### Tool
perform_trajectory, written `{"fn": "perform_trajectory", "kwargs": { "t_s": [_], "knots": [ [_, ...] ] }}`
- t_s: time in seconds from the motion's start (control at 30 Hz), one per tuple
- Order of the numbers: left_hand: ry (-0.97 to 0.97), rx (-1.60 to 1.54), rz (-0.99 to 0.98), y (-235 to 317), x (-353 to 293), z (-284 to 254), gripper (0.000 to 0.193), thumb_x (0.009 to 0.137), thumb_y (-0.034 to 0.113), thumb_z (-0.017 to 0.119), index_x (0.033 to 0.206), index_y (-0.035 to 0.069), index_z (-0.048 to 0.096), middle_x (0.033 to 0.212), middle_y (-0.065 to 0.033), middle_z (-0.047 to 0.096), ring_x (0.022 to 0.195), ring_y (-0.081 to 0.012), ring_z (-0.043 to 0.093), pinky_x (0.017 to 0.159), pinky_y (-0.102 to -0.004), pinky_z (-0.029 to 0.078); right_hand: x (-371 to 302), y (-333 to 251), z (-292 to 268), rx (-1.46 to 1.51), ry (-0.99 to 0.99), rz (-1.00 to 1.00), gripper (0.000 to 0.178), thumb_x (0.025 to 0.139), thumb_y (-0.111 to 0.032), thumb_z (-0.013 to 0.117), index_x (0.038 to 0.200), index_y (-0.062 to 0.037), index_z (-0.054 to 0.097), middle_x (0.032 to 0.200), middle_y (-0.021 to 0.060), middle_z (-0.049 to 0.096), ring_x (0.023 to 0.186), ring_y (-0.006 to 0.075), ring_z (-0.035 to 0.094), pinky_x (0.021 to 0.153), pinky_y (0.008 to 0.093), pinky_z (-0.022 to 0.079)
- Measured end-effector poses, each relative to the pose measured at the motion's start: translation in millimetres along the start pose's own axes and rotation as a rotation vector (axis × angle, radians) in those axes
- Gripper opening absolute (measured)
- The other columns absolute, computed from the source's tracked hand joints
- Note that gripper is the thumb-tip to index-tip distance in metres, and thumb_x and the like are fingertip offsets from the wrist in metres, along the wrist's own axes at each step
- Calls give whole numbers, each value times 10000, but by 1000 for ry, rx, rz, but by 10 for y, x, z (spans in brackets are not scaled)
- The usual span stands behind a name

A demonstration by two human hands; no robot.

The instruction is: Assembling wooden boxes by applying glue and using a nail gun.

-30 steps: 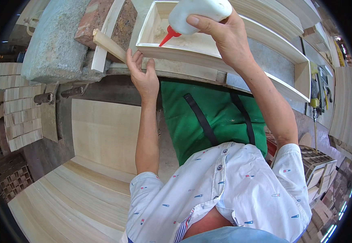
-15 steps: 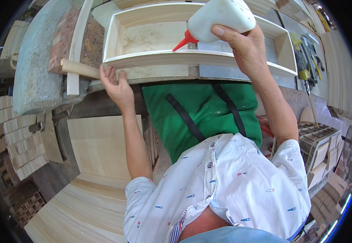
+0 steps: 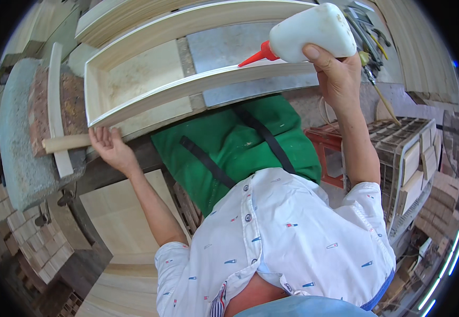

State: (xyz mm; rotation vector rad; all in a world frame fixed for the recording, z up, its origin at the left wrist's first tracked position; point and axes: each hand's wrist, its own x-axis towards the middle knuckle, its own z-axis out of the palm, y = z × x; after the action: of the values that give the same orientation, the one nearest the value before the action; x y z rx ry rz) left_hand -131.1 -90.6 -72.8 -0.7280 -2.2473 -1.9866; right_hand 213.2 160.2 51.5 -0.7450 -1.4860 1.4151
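My right hand [image 3: 340,76] grips a white squeeze bottle [image 3: 314,33] with a red pointed nozzle [image 3: 258,54]. The bottle is tilted, its nozzle tip at the top edge of a long, shallow wooden frame [image 3: 187,87]. A white line runs along that edge. At the frame's near left corner, my left hand [image 3: 114,150] has its fingers stretched up against the wood, the thumb apart. Beside those fingers lies the end of a short wooden stick [image 3: 68,142], which crosses a flat wooden strip [image 3: 56,105].
A concrete block [image 3: 21,158] and a reddish brick [image 3: 39,113] stand left of the frame. Hand tools [image 3: 369,42] lie at the far right. Below the bench's right side are a red crate [image 3: 327,153] and a crate of wood pieces [image 3: 398,142]. A board [image 3: 126,216] stands lower left.
The bottle's nozzle has moved rightward along the frame's near edge. The view has turned and shifted, so the frame looks more slanted. My left hand stays at the corner.
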Motion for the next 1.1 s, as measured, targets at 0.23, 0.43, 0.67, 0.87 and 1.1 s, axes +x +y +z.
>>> {"fn": "perform_trajectory", "kwargs": {
  "t_s": [0.23, 0.43, 0.67, 0.87, 1.1],
  "knots": [
    [-4, 1, 6, -10, 6, 4, 564, 884, 11, 574, 1376, -33, 303, 1270, -223, 475, 1169, -273, 492, 950, -362, 458, -168, -164, -360, 41, 51, -99, 468, 778, -39, 716, 1208, -12, 532, 1093, 76, 620, 1022, 187, 597, 901, 340, 473],
    [26, 25, -23, 67, -21, 39, 515, 884, -3, 544, 1355, -42, 340, 1245, -211, 497, 1148, -272, 511, 950, -364, 455, -228, -194, -722, 58, 169, -158, 467, 801, -35, 694, 1227, 0, 503, 1113, 94, 607, 1036, 201, 595, 921, 360, 481],
    [34, 76, 4, 122, -25, 63, 495, 886, -14, 545, 1344, -46, 361, 1226, -203, 511, 1119, -266, 529, 952, -357, 446, -284, -224, -1185, 15, 294, -167, 462, 814, -27, 676, 1238, -6, 493, 1119, 99, 606, 1044, 217, 601, 899, 380, 507],
    [15, 62, 16, 140, -41, 70, 483, 891, -5, 544, 1336, -58, 364, 1232, -199, 510, 1122, -265, 525, 945, -356, 454, -310, -254, -1483, -24, 357, -219, 465, 819, -40, 679, 1244, -17, 493, 1126, 97, 605, 1045, 221, 603, 899, 391, 513],
    [43, 83, -21, 169, -54, 78, 462, 897, -17, 523, 1333, -57, 373, 1242, -203, 509, 1131, -265, 525, 954, -358, 446, -259, -359, -1702, -18, 460, -238, 430, 862, -121, 649, 1250, -33, 484, 1153, 108, 593, 1079, 257, 589, 910, 462, 508]
  ]
}}
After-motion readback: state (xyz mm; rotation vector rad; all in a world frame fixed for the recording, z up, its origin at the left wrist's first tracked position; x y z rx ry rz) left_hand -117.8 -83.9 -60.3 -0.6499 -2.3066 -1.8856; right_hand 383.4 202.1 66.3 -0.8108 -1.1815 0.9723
